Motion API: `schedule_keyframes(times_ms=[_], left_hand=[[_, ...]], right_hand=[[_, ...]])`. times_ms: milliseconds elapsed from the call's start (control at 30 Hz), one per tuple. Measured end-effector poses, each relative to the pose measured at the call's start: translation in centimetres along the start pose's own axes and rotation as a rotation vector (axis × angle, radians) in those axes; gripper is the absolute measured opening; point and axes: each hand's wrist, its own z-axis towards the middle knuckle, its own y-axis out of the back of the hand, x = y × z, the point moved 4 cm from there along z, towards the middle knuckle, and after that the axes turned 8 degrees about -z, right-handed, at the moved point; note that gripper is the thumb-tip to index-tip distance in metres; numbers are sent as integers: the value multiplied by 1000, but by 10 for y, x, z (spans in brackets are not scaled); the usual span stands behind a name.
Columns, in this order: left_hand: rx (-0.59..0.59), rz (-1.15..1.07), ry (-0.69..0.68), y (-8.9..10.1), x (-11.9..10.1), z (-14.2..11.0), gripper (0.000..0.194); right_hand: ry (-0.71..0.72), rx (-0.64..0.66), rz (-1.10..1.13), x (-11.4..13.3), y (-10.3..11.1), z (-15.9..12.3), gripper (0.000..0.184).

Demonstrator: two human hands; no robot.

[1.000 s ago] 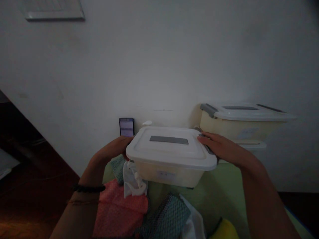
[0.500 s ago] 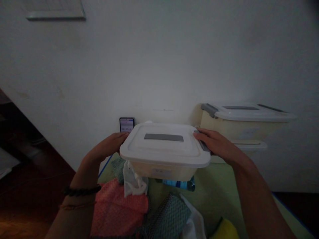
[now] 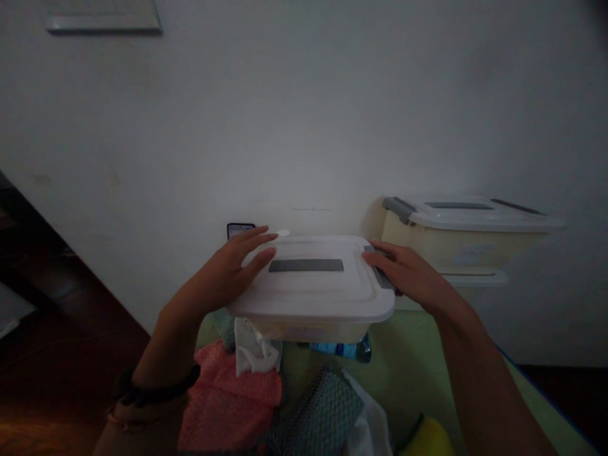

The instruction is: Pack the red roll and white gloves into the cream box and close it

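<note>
A cream storage box [image 3: 313,329] with a white lid [image 3: 308,294] sits in front of me at the middle of the view. A grey strip [image 3: 306,265] runs across the lid. My right hand [image 3: 396,266] grips the grey latch at the box's right end, thumb on top and the other fingers over the side. Above the lid's left end is my left hand [image 3: 242,259], its fingers and thumb spread. Whether its palm touches the lid I cannot tell. It hides the lid's left edge.
More lidded boxes [image 3: 475,244] are stacked at the right by the wall. On the green table [image 3: 408,367] lie a red cloth [image 3: 232,399], a grey-green cloth [image 3: 323,411], white cloths [image 3: 256,347], a yellow item [image 3: 430,438] and a blue-labelled bottle [image 3: 342,350]. A phone [image 3: 237,228] stands behind.
My left hand has left the box's left side and risen over the lid, opening its fingers. The box has shifted slightly left, with my right hand still on its latch.
</note>
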Motion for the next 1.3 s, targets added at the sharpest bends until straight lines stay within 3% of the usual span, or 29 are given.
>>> schedule_keyframes(times_ms=[133,267,633,900,1100,1300], left_hand=[[208,73,-79,-23,-15,1,53],[277,89,-66,-30,-12,0,55],[275,77,-51,-29,-11,0,55],[270,72,-35,-28,-13,-1,55],[242,46,-10,-29,-14,0,57],[258,92,-15,-34,-19,-2,59]], right_hand=[[77,23,-25,4,0,-3,36],[128,54,-63,7,0,-6,26],[232,45,-138,8,2,-4,26],[178,-7,-34,0,5,-3,27],[103,161,259,-4,-2,-2,31],[23,160,155,-15,1,-2,42]])
